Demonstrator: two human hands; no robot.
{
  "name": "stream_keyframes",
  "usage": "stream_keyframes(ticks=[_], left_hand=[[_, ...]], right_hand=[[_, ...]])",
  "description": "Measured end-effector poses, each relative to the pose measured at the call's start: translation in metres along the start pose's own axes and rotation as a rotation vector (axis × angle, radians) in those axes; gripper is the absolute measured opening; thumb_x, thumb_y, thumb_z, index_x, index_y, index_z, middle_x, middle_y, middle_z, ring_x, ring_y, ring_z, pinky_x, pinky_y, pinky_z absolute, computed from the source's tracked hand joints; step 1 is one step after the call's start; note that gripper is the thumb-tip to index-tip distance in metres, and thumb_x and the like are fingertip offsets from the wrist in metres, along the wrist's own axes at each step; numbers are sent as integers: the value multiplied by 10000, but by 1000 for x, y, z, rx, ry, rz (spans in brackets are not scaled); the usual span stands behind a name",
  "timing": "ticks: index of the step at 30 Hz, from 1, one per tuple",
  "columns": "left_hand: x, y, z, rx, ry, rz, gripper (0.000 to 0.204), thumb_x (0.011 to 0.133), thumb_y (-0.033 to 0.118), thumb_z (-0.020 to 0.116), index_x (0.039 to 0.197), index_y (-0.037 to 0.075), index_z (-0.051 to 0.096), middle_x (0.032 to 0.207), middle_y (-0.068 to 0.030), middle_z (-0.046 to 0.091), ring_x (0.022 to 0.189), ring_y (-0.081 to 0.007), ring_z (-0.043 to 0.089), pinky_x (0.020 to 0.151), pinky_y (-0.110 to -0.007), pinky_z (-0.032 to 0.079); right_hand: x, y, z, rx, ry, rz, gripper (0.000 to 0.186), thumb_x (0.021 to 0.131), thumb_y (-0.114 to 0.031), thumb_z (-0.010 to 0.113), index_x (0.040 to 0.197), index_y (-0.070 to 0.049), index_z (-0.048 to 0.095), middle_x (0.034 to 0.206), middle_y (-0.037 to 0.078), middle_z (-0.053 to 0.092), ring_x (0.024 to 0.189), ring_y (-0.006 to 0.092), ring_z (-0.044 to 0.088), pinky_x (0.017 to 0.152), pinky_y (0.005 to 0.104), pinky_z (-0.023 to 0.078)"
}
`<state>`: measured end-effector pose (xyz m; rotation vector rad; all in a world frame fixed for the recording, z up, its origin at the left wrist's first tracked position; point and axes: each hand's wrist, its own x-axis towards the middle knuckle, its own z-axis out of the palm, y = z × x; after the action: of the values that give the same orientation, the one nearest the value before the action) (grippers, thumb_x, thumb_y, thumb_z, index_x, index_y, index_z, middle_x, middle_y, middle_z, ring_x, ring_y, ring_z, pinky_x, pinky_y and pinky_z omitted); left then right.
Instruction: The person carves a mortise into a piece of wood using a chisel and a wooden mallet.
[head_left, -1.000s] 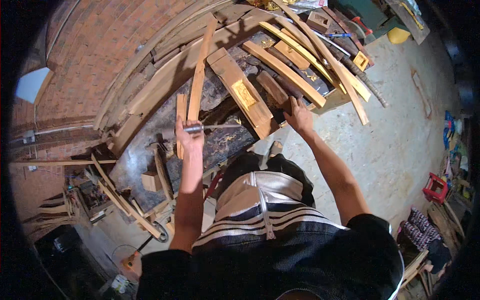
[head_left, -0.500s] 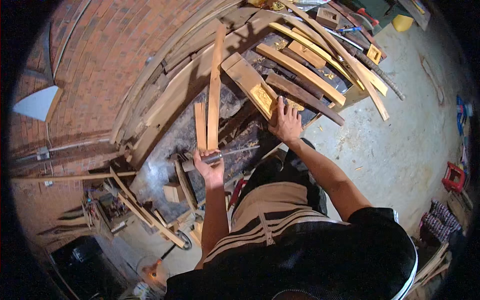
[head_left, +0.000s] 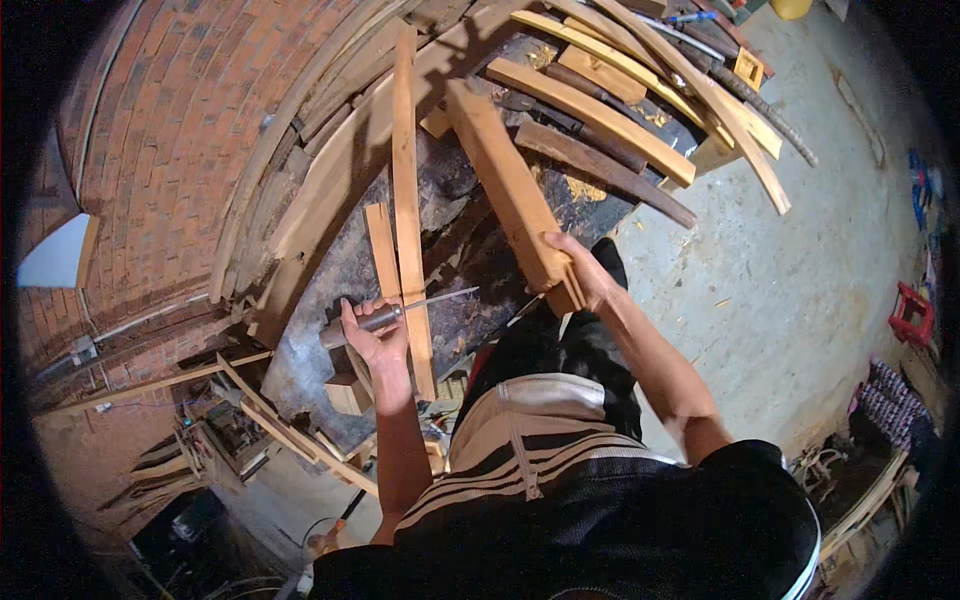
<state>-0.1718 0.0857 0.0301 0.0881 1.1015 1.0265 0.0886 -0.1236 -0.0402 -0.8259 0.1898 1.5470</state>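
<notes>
A long, thick wooden block (head_left: 505,180) slants across the dark workbench (head_left: 345,275), its near end raised toward my body. My right hand (head_left: 580,272) is closed round that near end, thumb on top and fingers partly hidden beneath. A plain long face is turned up, and no carved recess shows. To the left, my left hand (head_left: 378,338) grips a chisel (head_left: 368,322) by its thick round handle. The thin metal blade points right, passing over a long narrow wooden strip (head_left: 405,160). Beside this strip lies a shorter one (head_left: 381,250).
Several curved wooden pieces (head_left: 600,120) and a dark wooden bar (head_left: 605,172) lie on the bench's far right, among wood chips (head_left: 585,190). Along the brick wall (head_left: 170,150) rest long boards (head_left: 320,185). A red plastic stool (head_left: 910,318) stands on the concrete floor (head_left: 740,290).
My right hand has gone from lying on the block to gripping its near end. The block is lifted and turned, hiding its recess. My left hand has shifted slightly left with the chisel.
</notes>
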Motion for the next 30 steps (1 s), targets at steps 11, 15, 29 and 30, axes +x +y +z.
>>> stream_keyframes(ticks=[11,15,29,30], left_hand=[[-32,-22,77,372,-44,483,263,933,274,683,795,148,498,680,13,427,696,-161,468,761,-365,490],[-30,-50,119,456,-149,644,306,945,272,674,747,158,472,660,29,392,675,-144,432,767,-352,435],[-12,-136,199,407,-273,600,282,943,244,696,790,89,517,711,-4,508,755,-153,529,761,-341,455],[-12,-136,199,376,-249,584,241,945,216,679,823,88,515,725,-3,504,771,-153,526,773,-342,452]], right_hand=[[3,-5,3,-1836,776,-781,1157,566,-292,871,1548,-94,292,1247,145,528,1113,339,503,922,468,410],[9,-11,-12,-1841,737,-747,1190,556,-273,883,1560,-100,270,1264,136,527,1117,337,501,928,464,403],[13,-65,-19,-1712,891,-1030,613,859,-306,714,1397,-93,512,1320,132,521,1203,361,475,1012,478,379],[13,-71,-21,-1696,924,-1055,569,862,-288,705,1376,-111,537,1319,120,529,1204,356,476,1016,479,377]])
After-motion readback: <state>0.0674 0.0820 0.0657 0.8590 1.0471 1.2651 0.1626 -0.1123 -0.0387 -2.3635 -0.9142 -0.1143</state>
